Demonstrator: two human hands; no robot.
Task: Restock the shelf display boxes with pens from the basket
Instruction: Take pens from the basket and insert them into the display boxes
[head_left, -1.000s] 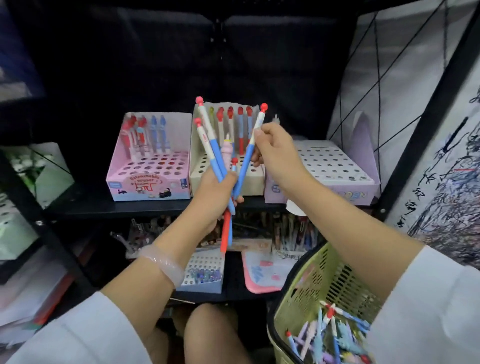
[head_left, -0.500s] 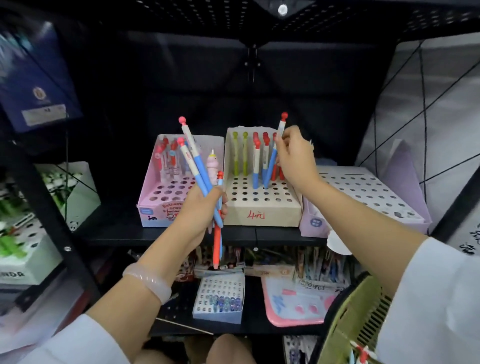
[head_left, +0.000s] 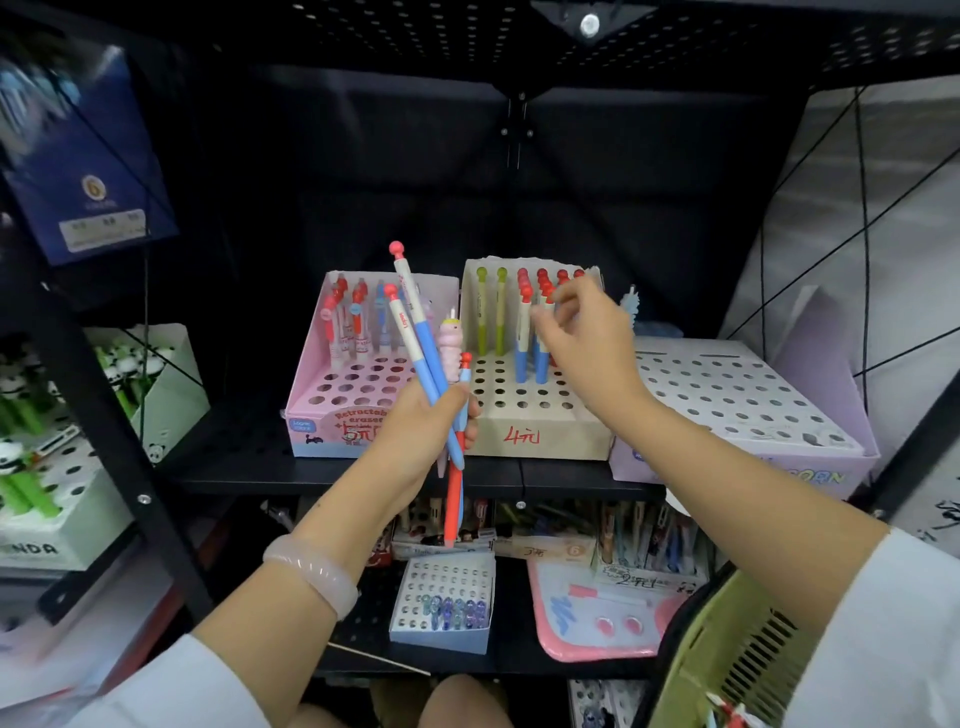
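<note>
My left hand grips a bundle of pens: two blue-and-white ones with red caps, a pink character pen and a red one hanging below the fist. It is in front of the gap between the pink display box and the beige display box. My right hand hovers over the beige box with loosely curled fingers beside the tops of two blue-and-white pens standing in its holes. Behind them stand green and red-capped pens. The green basket shows at the lower right.
A lilac display box with bare holes sits right of the beige one. Panda pen boxes fill the left shelf. The lower shelf holds a small white box, a pink board and more stationery. Black shelf posts flank both sides.
My right hand carried one blue-and-white pen from the bundle to the beige box and stood it in a hole. My view rose and closed in on the shelf. The left hand kept its bundle.
</note>
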